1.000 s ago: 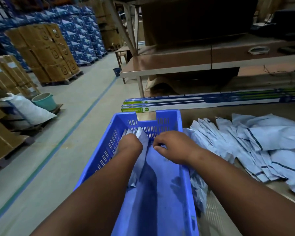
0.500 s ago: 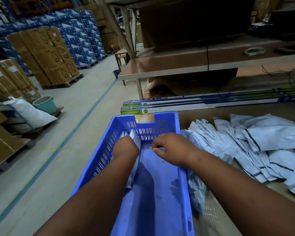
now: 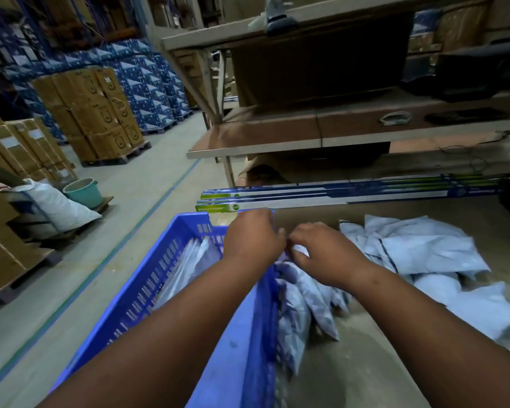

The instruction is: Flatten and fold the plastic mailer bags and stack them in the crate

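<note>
I see the blue crate nearest, folded bags leaning inside its left wall. Left hand and right hand meet over its right rim, fingers curled; grip blurred, cannot tell. Loose bags lie right; long boxes beyond.

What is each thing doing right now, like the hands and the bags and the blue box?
Left hand: curled, over the crate's right rim.
Right hand: curled, gripping a mailer bag.
Blue crate: holds a few bags upright against its left wall.
Loose bags: crumpled, piled on the table.
Green bucket: upright on the floor.
</note>
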`<state>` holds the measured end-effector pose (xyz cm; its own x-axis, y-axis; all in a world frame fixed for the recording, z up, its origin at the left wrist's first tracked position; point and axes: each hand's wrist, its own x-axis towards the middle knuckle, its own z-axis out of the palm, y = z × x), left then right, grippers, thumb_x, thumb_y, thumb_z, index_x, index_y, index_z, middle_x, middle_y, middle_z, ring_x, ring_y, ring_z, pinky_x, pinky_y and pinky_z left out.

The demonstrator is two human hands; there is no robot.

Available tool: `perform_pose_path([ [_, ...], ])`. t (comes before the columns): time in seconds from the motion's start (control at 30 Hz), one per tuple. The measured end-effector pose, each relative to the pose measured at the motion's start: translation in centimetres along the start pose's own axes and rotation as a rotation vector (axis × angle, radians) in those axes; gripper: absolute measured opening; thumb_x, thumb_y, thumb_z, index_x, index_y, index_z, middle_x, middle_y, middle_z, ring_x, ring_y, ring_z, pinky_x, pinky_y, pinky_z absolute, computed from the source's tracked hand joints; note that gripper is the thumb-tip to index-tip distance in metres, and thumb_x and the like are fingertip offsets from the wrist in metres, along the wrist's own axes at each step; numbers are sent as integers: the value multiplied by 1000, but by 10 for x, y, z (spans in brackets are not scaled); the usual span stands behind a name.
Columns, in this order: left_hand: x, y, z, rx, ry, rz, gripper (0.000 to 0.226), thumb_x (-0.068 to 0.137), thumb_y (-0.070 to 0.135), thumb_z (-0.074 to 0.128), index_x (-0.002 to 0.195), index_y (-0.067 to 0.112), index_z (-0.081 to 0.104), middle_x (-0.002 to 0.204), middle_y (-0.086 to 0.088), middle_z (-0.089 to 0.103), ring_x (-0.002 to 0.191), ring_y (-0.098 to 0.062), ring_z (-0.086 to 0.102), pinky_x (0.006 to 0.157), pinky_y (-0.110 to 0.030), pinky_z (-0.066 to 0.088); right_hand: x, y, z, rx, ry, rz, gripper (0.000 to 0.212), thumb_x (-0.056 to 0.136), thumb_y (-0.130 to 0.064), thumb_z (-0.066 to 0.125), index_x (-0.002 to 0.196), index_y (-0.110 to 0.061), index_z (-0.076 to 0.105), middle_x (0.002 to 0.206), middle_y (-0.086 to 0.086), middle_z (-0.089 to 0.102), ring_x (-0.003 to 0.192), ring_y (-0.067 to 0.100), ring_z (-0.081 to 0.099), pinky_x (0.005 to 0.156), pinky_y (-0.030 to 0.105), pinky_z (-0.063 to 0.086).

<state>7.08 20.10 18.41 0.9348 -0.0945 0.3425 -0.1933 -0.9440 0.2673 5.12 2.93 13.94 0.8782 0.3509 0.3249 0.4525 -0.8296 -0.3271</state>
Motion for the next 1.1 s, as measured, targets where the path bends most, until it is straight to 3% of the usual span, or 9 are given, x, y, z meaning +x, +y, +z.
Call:
perform_pose_path([
  [0.13, -15, 73, 26, -34, -68, 100, 20, 85, 39, 66, 84, 18, 65, 86, -1, 67, 92, -30, 65, 65, -33, 42, -62, 60, -24, 20, 11, 155, 17, 97, -40, 58, 102, -36, 74, 101, -12, 67, 100, 13, 61, 85, 37, 52],
  [0.37, -57, 180, 114, -64, -326, 238, 18, 85, 38, 67, 89, 20, 70, 93, -1, 70, 94, -26, 66, 69, -30, 46, -190, 157, -41, 22, -39, 456, 15, 96, -42, 61, 101, -36, 73, 106, -11, 68, 105, 13, 63, 88, 39, 53],
  [0.5, -80, 229, 157, -105, -421, 293, 28, 87, 46, 71, 103, 23, 71, 105, 0, 71, 104, -24, 66, 79, -29, 51, -246, 199, -42, -23, -35, 585, 18, 94, -40, 61, 107, -36, 74, 114, -11, 67, 110, 16, 61, 91, 39, 53],
  [0.63, -102, 263, 191, -169, -518, 316, 57, 83, 57, 78, 128, 23, 66, 128, 0, 68, 119, -22, 63, 95, -31, 51, -283, 237, -37, -192, -175, 603, 48, 85, -40, 63, 133, -38, 65, 151, 0, 51, 138, 30, 48, 107, 45, 48],
  [0.73, -121, 277, 214, -120, -569, 300, 75, 70, 70, 75, 126, 22, 62, 125, -2, 66, 117, -25, 64, 94, -35, 53, -302, 259, -24, -215, -323, 551, 79, 85, -42, 59, 160, -45, 32, 169, 3, 30, 153, 34, 32, 118, 52, 35],
  [0.8, -132, 281, 227, -136, -585, 264, 79, 60, 75, 68, 117, 21, 60, 114, -2, 67, 108, -25, 67, 84, -36, 53, -308, 265, -16, -212, -303, 512, 83, 82, -31, 53, 162, -40, 31, 162, 3, 41, 145, 34, 41, 112, 54, 39],
  [0.87, -138, 284, 232, -242, -576, 177, 77, 63, 78, 71, 114, 22, 62, 109, 4, 68, 103, -20, 68, 83, -35, 53, -309, 265, -18, -230, -238, 506, 81, 80, -35, 55, 158, -34, 39, 146, 1, 54, 129, 33, 50, 102, 51, 45],
  [1.0, -136, 266, 237, -384, -636, 33, 47, 72, 55, 92, 100, 26, 67, 96, 19, 68, 93, -6, 65, 74, -25, 47, -306, 261, -35, -321, -218, 455, 54, 83, -58, 55, 132, -35, 60, 121, -4, 52, 116, 26, 47, 93, 44, 39],
  [1.1, -132, 239, 228, -452, -640, 7, 51, 67, 46, 98, 106, 27, 70, 98, 14, 70, 94, -7, 66, 76, -21, 50, -311, 254, -45, -284, -161, 388, 61, 79, -82, 46, 109, -36, 70, 111, -8, 49, 111, 21, 46, 91, 43, 38],
])
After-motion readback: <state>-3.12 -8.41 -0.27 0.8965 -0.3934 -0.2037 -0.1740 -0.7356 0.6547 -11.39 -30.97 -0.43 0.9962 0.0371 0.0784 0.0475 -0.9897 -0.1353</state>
